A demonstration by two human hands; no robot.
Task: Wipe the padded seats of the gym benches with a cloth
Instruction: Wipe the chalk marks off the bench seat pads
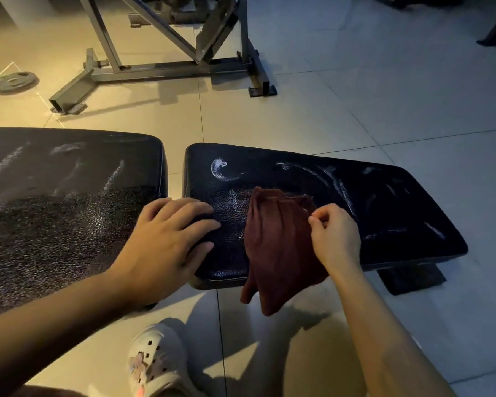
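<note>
- Step in hand: the right hand (337,237) pinches the dark red cloth (275,247), which drapes over the near edge of the seat pad (355,202); wiping seems only part done.
- The left hand (166,239) lies flat with fingers spread on the pad's left end, holding nothing.
- Next move: likely spreading the cloth and sweeping right across the white streaks (335,179).
- Materials: glossy black grained vinyl, rounded corners; soft, limp fabric.

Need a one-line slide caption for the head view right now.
Left hand rests flat on the black seat pad while the right hand pinches a maroon cloth draped over its front edge.
</note>
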